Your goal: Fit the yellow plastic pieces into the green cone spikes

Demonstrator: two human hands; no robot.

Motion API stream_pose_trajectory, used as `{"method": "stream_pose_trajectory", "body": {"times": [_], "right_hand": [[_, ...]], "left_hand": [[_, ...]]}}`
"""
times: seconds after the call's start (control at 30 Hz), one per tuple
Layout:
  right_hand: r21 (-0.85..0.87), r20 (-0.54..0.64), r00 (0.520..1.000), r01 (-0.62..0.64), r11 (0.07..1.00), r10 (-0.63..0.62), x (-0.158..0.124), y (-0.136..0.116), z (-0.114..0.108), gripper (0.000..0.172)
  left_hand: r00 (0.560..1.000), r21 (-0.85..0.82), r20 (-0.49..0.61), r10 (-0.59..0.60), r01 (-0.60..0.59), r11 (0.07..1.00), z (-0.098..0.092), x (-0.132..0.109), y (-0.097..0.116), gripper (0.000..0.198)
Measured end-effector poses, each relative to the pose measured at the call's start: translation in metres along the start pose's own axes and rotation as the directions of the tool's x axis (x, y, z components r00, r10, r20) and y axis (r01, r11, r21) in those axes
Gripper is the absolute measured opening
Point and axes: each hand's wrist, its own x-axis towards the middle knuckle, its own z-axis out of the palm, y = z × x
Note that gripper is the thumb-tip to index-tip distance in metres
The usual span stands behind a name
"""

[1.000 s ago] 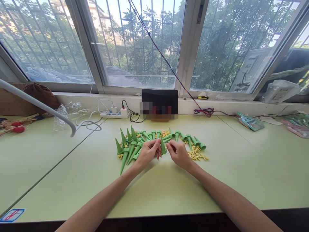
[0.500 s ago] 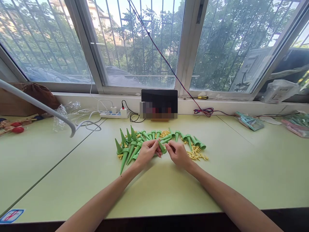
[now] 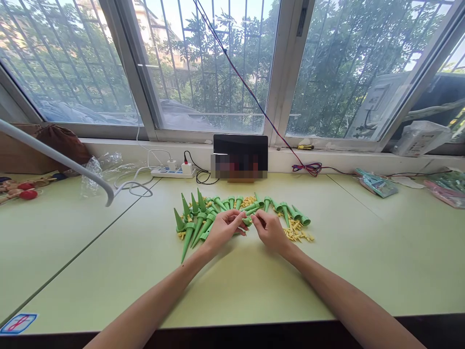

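A smooth green piece (image 3: 247, 221), foreshortened and partly covered by fingers, is pinched in the left grip (image 3: 224, 230), just left of the right grip (image 3: 269, 231), whose fingertips are drawn together, though whether they hold anything I cannot tell. Tapered green spikes (image 3: 198, 229) crowd the left and far sides of the grips, yellow pegs (image 3: 298, 236) lie to the right, and the pale desk (image 3: 240, 286) spreads nearer, giving room down to its straight front edge.

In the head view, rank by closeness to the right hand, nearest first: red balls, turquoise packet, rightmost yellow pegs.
1. Rightmost yellow pegs: just right of the right hand.
2. Turquoise packet: farther right, farther back.
3. Red balls: far left.
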Motion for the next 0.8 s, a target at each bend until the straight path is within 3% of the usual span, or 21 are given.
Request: {"method": "stream_pose_trajectory", "body": {"times": [0.8], "right_hand": [[-0.018, -0.051, 0.999, -0.017, 1.0, 0.016, 0.0022, -0.0016, -0.0029, 0.032]], "left_hand": [[1.0, 0.083, -0.005, -0.015, 0.016, 0.996, 0.0014, -0.0037, 0.0003, 0.036]]}}
